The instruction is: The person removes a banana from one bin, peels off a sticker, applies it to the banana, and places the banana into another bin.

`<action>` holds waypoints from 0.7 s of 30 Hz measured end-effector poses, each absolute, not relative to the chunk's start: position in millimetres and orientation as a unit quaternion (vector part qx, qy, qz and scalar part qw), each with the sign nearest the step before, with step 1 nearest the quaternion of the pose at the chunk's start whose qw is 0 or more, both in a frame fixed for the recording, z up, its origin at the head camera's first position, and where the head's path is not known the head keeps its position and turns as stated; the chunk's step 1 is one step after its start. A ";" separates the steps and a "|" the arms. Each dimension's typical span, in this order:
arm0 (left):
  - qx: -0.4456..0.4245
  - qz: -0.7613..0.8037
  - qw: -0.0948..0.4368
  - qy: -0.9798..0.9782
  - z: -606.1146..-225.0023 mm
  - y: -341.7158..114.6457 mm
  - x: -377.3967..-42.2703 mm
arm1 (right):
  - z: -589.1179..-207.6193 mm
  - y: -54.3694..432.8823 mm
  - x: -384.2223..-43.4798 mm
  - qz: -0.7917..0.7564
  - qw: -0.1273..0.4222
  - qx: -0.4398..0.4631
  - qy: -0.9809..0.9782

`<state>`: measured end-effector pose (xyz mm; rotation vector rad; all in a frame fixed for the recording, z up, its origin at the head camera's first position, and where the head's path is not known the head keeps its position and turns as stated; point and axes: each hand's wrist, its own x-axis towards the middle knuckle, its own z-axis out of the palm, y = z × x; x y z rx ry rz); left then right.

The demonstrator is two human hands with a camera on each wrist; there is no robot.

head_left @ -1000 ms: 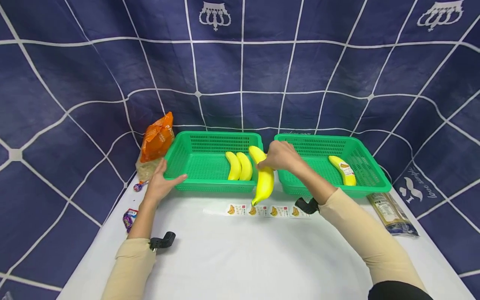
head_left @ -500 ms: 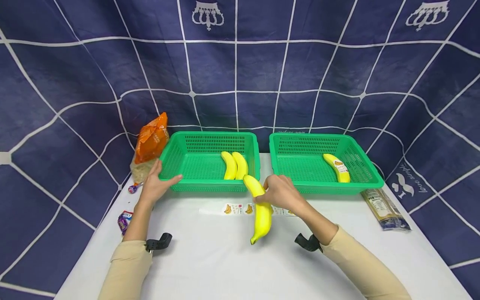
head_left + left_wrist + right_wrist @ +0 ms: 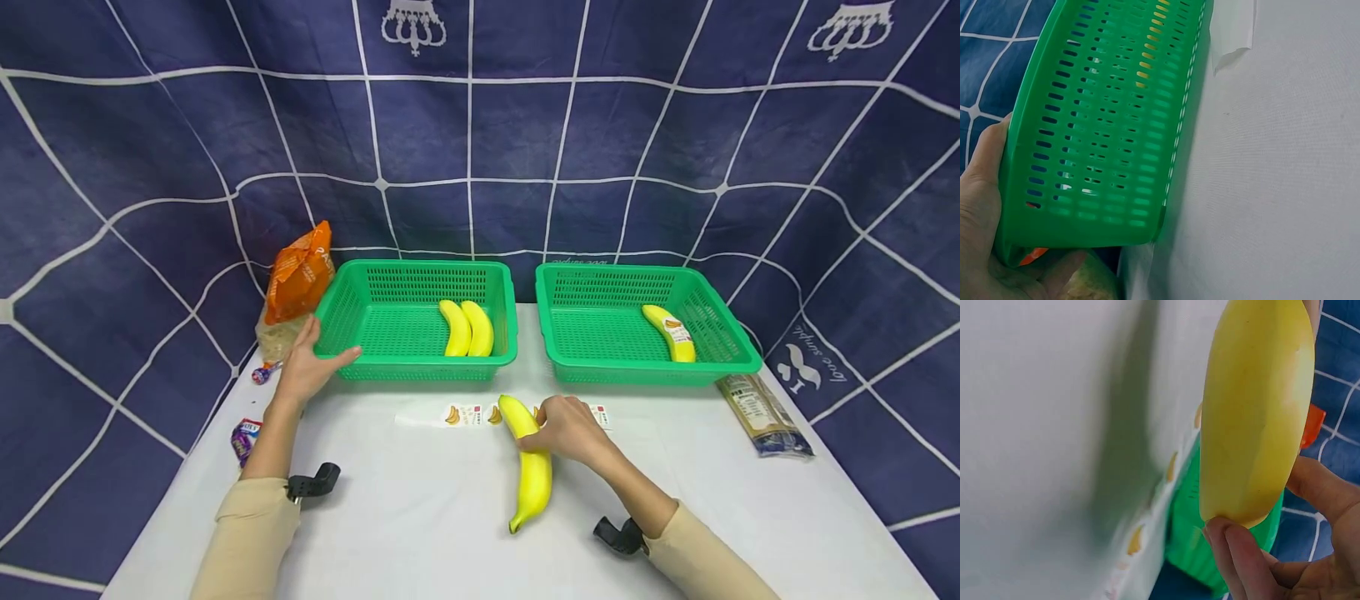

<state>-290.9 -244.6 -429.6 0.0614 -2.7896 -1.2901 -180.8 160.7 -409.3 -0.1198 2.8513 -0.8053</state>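
A banana [image 3: 535,479] stretches from the sticker strip toward me, its dark-tipped end nearest. My right hand [image 3: 567,429] grips its upper part, thumb on one side and fingers on the other. From the right wrist, the banana [image 3: 1257,419] fills much of the picture, with its shadow on the white cloth. My left hand [image 3: 303,371] rests spread at the near left corner of the left green basket [image 3: 420,372], thumb along the near rim. Two bananas [image 3: 467,327] lie in that basket. The right green basket [image 3: 652,377] holds one banana with a sticker [image 3: 670,333].
A strip of banana stickers [image 3: 468,416] lies in front of the baskets on the white table [image 3: 405,517]. An orange bag [image 3: 300,275] stands left of the left basket, with small wrapped sweets [image 3: 245,439] nearer me. A clear packet [image 3: 765,417] lies at the right edge.
My right hand has brought the banana away from between the baskets, toward me and down over the table in front of the strip. My left hand has stayed at the basket corner.
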 end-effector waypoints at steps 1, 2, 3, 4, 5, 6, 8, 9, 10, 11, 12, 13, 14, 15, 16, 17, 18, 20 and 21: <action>0.020 -0.421 0.034 -0.906 -429.3 -244.5 -290.8 | -411.8 161.7 -180.1 -0.274 0.088 -0.035 0.957; 0.021 -0.421 0.035 -0.906 -429.3 -244.7 -290.9 | -414.5 162.9 -179.6 -0.278 0.088 -0.032 0.956; 0.021 -0.421 0.037 -0.906 -429.5 -244.9 -290.7 | -417.2 163.9 -179.0 -0.280 0.087 -0.028 0.956; 0.021 -0.420 0.038 -0.907 -429.7 -244.7 -290.2 | -420.0 164.9 -178.3 -0.280 0.087 -0.025 0.956; 0.021 -0.420 0.038 -0.907 -430.2 -244.6 -289.7 | -423.0 165.8 -177.6 -0.280 0.086 -0.022 0.956; 0.021 -0.420 0.039 -0.906 -430.7 -244.5 -289.2 | -426.2 166.7 -177.0 -0.278 0.085 -0.021 0.957; 0.022 -0.417 0.040 -0.908 -432.5 -244.8 -288.4 | -433.0 168.3 -175.8 -0.278 0.090 -0.023 0.956; 0.024 -0.416 0.040 -0.908 -433.2 -244.9 -287.9 | -436.1 168.7 -175.1 -0.275 0.092 -0.026 0.957; 0.025 -0.416 0.041 -0.908 -433.9 -245.1 -287.6 | -439.2 168.9 -174.3 -0.274 0.092 -0.031 0.957; 0.025 -0.417 0.043 -0.908 -434.6 -245.5 -287.6 | -441.8 169.1 -173.8 -0.274 0.093 -0.035 0.956; 0.026 -0.417 0.046 -0.907 -435.1 -245.8 -287.6 | -444.0 169.2 -173.3 -0.276 0.094 -0.038 0.956; 0.025 -0.418 0.049 -0.907 -435.4 -246.0 -287.7 | -445.9 169.2 -172.9 -0.277 0.096 -0.041 0.955; 0.025 -0.419 0.053 -0.906 -435.7 -246.1 -288.0 | -446.9 169.2 -172.3 -0.278 0.096 -0.042 0.955; 0.023 -0.420 0.058 -0.905 -435.7 -246.0 -288.2 | -447.6 169.2 -171.9 -0.278 0.094 -0.041 0.955; 0.022 -0.421 0.062 -0.905 -435.8 -245.7 -288.5 | -447.8 169.2 -171.4 -0.280 0.093 -0.040 0.955; 0.021 -0.422 0.066 -0.904 -436.0 -245.5 -288.9 | -447.5 169.5 -171.1 -0.282 0.095 -0.036 0.954; 0.021 -0.423 0.069 -0.903 -435.9 -245.0 -289.0 | -447.1 169.6 -170.8 -0.282 0.094 -0.036 0.954; 0.023 -0.423 0.078 -0.903 -435.8 -244.2 -289.3 | -445.5 169.8 -170.2 -0.282 0.094 -0.036 0.954; 0.024 -0.422 0.080 -0.903 -435.5 -243.7 -289.2 | -444.7 169.9 -170.0 -0.282 0.093 -0.038 0.954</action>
